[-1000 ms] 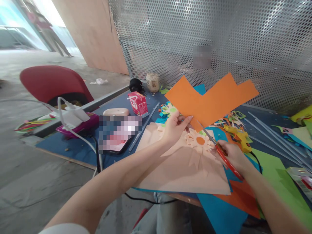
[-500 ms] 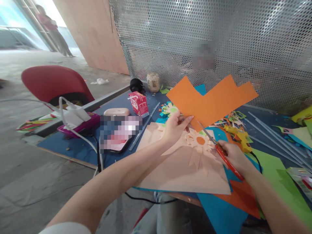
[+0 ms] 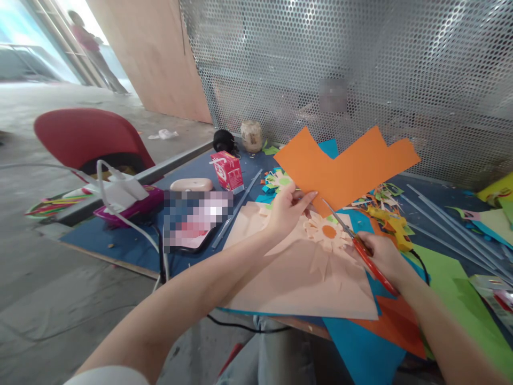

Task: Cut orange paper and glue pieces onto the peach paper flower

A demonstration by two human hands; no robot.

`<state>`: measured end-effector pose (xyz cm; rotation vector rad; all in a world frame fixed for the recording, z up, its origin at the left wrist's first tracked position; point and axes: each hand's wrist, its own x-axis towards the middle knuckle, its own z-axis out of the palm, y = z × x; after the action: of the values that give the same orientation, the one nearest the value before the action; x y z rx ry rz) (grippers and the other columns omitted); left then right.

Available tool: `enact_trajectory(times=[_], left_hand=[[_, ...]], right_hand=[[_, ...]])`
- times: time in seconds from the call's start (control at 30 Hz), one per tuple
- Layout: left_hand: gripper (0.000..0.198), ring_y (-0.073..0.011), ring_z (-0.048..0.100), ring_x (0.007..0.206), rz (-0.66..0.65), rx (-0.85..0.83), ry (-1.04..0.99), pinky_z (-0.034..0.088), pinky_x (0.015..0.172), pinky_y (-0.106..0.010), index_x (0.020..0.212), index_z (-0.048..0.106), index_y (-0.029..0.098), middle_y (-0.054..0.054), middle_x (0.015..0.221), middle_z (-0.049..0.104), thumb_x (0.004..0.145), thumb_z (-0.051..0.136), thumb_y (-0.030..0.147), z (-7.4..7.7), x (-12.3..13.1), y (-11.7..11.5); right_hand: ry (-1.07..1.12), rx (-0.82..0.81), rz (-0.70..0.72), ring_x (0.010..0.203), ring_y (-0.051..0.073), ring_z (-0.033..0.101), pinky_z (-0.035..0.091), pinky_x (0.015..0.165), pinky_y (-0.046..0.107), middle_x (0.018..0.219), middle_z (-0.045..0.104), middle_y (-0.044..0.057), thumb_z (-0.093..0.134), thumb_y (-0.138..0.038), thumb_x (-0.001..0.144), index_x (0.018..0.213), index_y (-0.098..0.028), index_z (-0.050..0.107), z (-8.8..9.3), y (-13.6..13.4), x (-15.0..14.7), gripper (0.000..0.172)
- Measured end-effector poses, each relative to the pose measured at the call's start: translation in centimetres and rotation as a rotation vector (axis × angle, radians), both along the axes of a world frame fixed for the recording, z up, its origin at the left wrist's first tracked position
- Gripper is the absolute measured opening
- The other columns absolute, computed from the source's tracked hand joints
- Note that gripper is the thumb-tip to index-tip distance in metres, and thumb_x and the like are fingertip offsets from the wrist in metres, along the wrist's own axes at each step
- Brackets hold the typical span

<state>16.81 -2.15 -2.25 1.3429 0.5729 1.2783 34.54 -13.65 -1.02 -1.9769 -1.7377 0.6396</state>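
Note:
My left hand (image 3: pixel 287 209) is closed on the lower edge of a large orange paper sheet (image 3: pixel 344 166), holding it up above the table. My right hand (image 3: pixel 380 256) grips red-handled scissors (image 3: pixel 352 243), whose blades point up-left and meet the bottom corner of the orange sheet. Under both hands lies a peach paper sheet (image 3: pixel 304 278) with a peach paper flower with an orange centre (image 3: pixel 327 233) on it.
A blue table (image 3: pixel 132 240) carries a red carton (image 3: pixel 226 171), a yellow glue gun (image 3: pixel 395 227), plastic rods (image 3: pixel 452 224), green paper (image 3: pixel 460 289) and coloured scraps. A white power strip (image 3: pixel 120 193) and a red chair (image 3: pixel 90 136) stand left. A perforated metal wall (image 3: pixel 360 64) is behind. A person stands far off at upper left.
The orange sheet and scissors have shifted very slightly; both hands keep their grips. The distant person has walked to the right.

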Motion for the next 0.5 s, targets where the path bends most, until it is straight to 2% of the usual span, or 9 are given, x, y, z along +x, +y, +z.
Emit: enact_trajectory(times=[0.3,0.5], left_hand=[[0.026,-0.0076,0.057,0.047,-0.021,-0.015,0.002,0.046,0.040,-0.017,0.089,0.049,0.017,0.002,0.064,0.062,0.072,0.063,0.032,-0.19,0.09,0.28],[0.024,-0.0080,0.058,0.046,-0.007,-0.022,0.023,0.046,0.039,-0.017,0.083,0.048,0.017,0.001,0.062,0.062,0.072,0.062,0.033,-0.44,0.20,0.50]], right_hand=[[-0.003,-0.011,0.005,0.044,0.011,0.042,0.032,0.042,0.023,0.046,0.041,-0.005,0.055,-0.050,0.069,0.060,-0.021,0.046,-0.20,0.20,0.14,0.032],[-0.008,-0.038,-0.013,0.044,0.012,0.044,0.033,0.044,0.024,0.045,0.039,-0.006,0.055,-0.051,0.069,0.060,-0.021,0.045,-0.23,0.24,0.22,0.033]])
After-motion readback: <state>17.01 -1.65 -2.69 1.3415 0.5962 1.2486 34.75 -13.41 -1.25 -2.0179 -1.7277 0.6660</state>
